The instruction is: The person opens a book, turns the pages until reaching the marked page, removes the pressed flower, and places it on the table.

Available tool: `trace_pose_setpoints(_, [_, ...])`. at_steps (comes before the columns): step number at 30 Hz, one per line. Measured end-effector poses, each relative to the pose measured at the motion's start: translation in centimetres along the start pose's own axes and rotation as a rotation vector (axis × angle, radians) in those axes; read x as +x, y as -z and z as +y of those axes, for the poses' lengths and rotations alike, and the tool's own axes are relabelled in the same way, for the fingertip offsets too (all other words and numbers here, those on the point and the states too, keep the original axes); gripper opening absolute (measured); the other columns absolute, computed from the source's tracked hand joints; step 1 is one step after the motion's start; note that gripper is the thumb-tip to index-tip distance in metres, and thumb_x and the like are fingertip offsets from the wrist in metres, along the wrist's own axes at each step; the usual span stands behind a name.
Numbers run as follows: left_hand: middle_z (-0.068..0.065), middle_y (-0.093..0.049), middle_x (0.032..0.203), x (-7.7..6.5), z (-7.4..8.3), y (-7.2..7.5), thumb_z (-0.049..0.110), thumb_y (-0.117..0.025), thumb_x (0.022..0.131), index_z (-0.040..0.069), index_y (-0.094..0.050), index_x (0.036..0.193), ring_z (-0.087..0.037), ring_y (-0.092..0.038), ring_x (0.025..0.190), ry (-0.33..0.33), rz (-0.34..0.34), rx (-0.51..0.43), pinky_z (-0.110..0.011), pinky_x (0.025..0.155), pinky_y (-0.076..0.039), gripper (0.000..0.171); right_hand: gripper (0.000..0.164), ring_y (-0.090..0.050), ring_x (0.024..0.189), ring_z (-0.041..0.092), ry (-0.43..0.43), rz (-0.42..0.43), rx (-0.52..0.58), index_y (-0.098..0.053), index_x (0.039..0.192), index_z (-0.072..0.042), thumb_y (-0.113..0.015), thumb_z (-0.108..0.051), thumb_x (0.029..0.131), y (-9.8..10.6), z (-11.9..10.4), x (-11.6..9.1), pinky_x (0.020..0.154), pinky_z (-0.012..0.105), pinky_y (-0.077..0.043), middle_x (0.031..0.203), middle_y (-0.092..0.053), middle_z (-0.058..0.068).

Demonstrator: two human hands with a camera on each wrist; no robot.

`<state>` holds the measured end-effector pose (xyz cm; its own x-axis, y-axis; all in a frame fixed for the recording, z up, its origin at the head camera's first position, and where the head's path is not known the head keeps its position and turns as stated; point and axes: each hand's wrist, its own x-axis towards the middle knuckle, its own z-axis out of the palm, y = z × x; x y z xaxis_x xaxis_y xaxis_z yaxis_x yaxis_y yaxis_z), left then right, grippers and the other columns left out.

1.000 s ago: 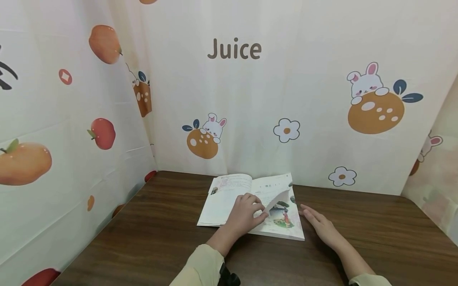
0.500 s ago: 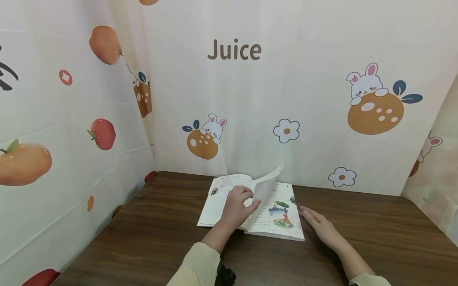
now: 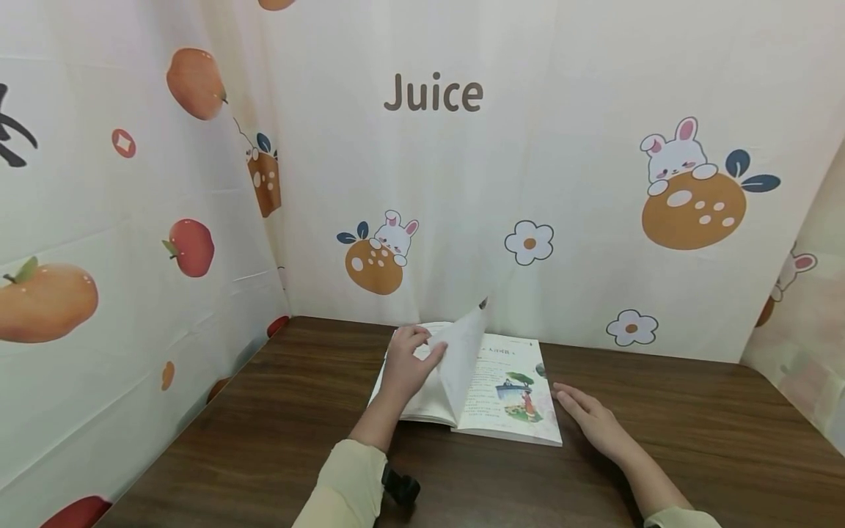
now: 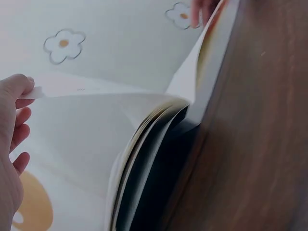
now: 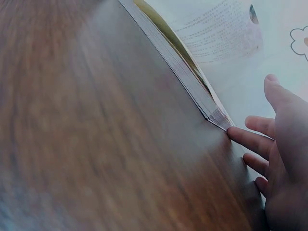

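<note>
An open book (image 3: 491, 422) with printed text and a coloured picture of a tree and a figure lies on the table. My left hand (image 3: 404, 367) pinches a page (image 3: 462, 352) between thumb and fingers, and the leaf stands up, slanting over the left half. In the left wrist view, thumb and index finger (image 4: 21, 85) meet at the page's edge, the other fingers loosely bent below. Beside the book's right edge rests my right hand (image 3: 594, 419), fingers extended. From the right wrist, one fingertip (image 5: 233, 132) shows right at the corner of the page block.
The brown wood-grain table (image 3: 264, 411) carries the book near its back edge. Behind and to the left hangs a pale curtain (image 3: 455, 169) printed with fruit, rabbits and flowers. A black device (image 3: 400, 485) is strapped at the left wrist.
My left hand has moved left and back with the page, which has swung up from the right side past upright toward the left. The right hand has stayed in place.
</note>
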<state>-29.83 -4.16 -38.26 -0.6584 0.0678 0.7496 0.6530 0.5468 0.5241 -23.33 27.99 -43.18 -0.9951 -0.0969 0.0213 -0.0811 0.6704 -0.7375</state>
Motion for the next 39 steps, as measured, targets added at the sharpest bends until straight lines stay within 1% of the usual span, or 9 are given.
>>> trace_pose_setpoints(4, [-0.004,-0.059,0.085,0.1,-1.0,1.0,0.017,-0.073,0.079,0.004,-0.065,0.069,-0.023,-0.053,0.092,0.067,-0.004,-0.034,-0.04,0.078,-0.044,0.018,0.059,-0.028,0.128,0.047,-0.01,-0.009,0.004,-0.04,0.138,-0.002,-0.036,-0.045,0.098,0.0,0.0,0.0,0.095,0.066,-0.024,0.136,-0.043,0.023])
trace_pose_setpoints(8, [-0.003,-0.06,0.086,-0.1,-2.5,1.9,0.017,-0.069,0.082,0.007,-0.062,0.068,-0.021,-0.052,0.088,0.182,-0.09,-0.059,-0.037,0.074,-0.045,0.019,0.058,-0.028,0.128,0.047,-0.012,-0.018,-0.005,-0.042,0.137,-0.004,-0.04,-0.046,0.096,-0.1,0.1,0.0,0.094,0.066,-0.026,0.138,-0.039,0.023])
trace_pose_setpoints(10, [-0.004,-0.061,0.086,-0.3,-3.4,2.3,0.016,-0.067,0.083,0.007,-0.062,0.068,-0.022,-0.051,0.086,0.249,-0.18,-0.074,-0.038,0.073,-0.044,0.018,0.058,-0.028,0.128,0.047,-0.013,-0.02,-0.007,-0.043,0.137,-0.005,-0.042,-0.046,0.096,-0.2,0.1,0.0,0.094,0.066,-0.025,0.138,-0.04,0.023])
trace_pose_setpoints(16, [-0.006,-0.058,0.093,-1.0,-5.7,3.6,0.017,-0.064,0.085,0.01,-0.06,0.071,-0.023,-0.05,0.091,0.422,-0.536,-0.039,-0.038,0.075,-0.04,0.016,0.057,-0.028,0.128,0.046,-0.018,-0.02,-0.011,-0.044,0.137,-0.007,-0.043,-0.046,0.095,-0.2,0.2,-0.1,0.094,0.067,-0.024,0.139,-0.039,0.023])
trace_pose_setpoints(20, [-0.001,-0.045,0.07,-1.1,-6.4,4.8,0.018,-0.065,0.085,0.01,-0.053,0.065,-0.017,-0.041,0.067,0.502,-0.716,-0.024,-0.03,0.058,-0.033,0.025,0.057,-0.028,0.128,0.046,-0.017,-0.021,-0.017,-0.044,0.136,-0.007,-0.043,-0.047,0.095,-0.2,0.2,-0.1,0.093,0.067,-0.024,0.139,-0.039,0.022])
trace_pose_setpoints(25, [0.003,-0.031,0.052,-1.3,-6.3,6.0,0.018,-0.067,0.081,0.013,-0.045,0.056,-0.012,-0.031,0.05,0.549,-0.896,0.098,-0.025,0.048,-0.026,0.034,0.056,-0.029,0.127,0.046,-0.009,-0.021,-0.027,-0.045,0.136,-0.008,-0.044,-0.046,0.095,-0.1,0.2,-0.1,0.093,0.067,-0.025,0.138,-0.04,0.022])
trace_pose_setpoints(28, [0.004,-0.03,0.049,-1.4,-6.0,6.1,0.015,-0.067,0.077,0.015,-0.042,0.053,-0.01,-0.028,0.048,0.574,-0.938,0.17,-0.024,0.046,-0.025,0.035,0.056,-0.029,0.127,0.046,-0.007,-0.022,-0.03,-0.046,0.135,-0.008,-0.044,-0.046,0.095,-0.1,0.3,-0.1,0.093,0.067,-0.025,0.138,-0.04,0.022])
trace_pose_setpoints(33, [0.004,-0.029,0.047,-1.4,-5.7,6.2,0.013,-0.067,0.073,0.015,-0.039,0.049,-0.01,-0.026,0.046,0.626,-0.931,0.259,-0.024,0.045,-0.023,0.037,0.056,-0.028,0.128,0.047,-0.014,-0.022,-0.035,-0.047,0.134,-0.008,-0.045,-0.047,0.094,-0.1,0.2,-0.1,0.093,0.067,-0.024,0.138,-0.039,0.023])
trace_pose_setpoints(39, [0.004,-0.031,0.05,-1.2,-5.6,6.4,0.012,-0.067,0.071,0.013,-0.038,0.052,-0.011,-0.026,0.048,0.637,-0.918,0.302,-0.024,0.046,-0.023,0.035,0.054,-0.028,0.128,0.047,-0.008,-0.014,-0.034,-0.049,0.133,-0.008,-0.046,-0.046,0.094,0.0,0.1,0.1,0.094,0.067,-0.023,0.138,-0.039,0.024])
